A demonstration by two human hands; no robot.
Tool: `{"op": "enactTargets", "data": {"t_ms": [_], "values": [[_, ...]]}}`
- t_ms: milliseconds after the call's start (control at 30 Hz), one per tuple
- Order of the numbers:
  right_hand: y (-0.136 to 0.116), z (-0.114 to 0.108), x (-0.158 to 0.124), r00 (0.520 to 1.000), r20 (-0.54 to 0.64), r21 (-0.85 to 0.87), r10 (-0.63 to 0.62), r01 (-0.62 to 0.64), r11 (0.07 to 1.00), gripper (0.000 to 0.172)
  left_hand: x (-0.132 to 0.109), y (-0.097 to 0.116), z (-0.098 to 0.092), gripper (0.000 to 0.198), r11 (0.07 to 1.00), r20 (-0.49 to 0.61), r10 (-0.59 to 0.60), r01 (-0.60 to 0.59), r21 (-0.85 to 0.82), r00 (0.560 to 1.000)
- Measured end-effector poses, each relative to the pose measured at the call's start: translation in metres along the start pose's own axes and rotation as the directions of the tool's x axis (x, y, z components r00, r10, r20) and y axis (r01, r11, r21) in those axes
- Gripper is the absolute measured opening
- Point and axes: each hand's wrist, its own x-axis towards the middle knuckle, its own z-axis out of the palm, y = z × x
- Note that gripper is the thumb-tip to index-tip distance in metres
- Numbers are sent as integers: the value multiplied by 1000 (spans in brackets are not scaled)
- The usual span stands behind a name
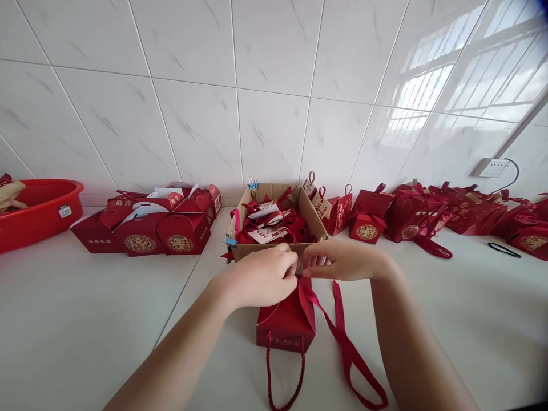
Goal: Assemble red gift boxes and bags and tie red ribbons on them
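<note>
In front of me a red gift box (285, 322) stands on the white counter, its rope handle (286, 399) hanging toward me. Over its top my left hand (272, 274) is closed, fingers curled; what it pinches is hidden behind the knuckles. My right hand (340, 260) is closed beside it, fingertips pinching the red ribbon (353, 354) at the top of the box. From there the ribbon trails down on the right and loops on the counter. Just behind the hands sits an open cardboard box (310, 208) holding red ribbons and printed paper tags (268, 231).
Several red gift boxes (182, 234) stand together at the left, near a red plastic basin (47, 208). More tied red boxes (367, 220) line the wall on the right. A black band (504, 250) lies at far right, below a wall socket (492, 167).
</note>
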Motion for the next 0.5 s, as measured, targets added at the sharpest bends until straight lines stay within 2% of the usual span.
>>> {"op": "enactTargets", "data": {"t_ms": [67, 167, 333, 433, 500], "values": [[-1, -1, -4, 997, -74, 74, -32, 37, 997, 24, -4, 0, -4, 15, 999, -89, -5, 2, -38, 996], [-6, 1, -3, 981, -134, 228, -142, 170, 959, 28, -10, 0, -11, 18, 992, -201, -37, 11, -127, 979], [-14, 6, 4, 935, -169, 502, -311, 353, 790, 27, -20, 1, -20, 21, 966, -307, -81, -2, -259, 948], [-15, 6, 2, 916, -262, 619, -303, 400, 676, 26, -27, 0, -23, 24, 966, -343, -116, 25, -258, 932], [-15, 4, -4, 888, -378, 623, -262, 453, 637, 24, -31, -3, -22, 31, 978, -293, -145, 92, -188, 945]]}}
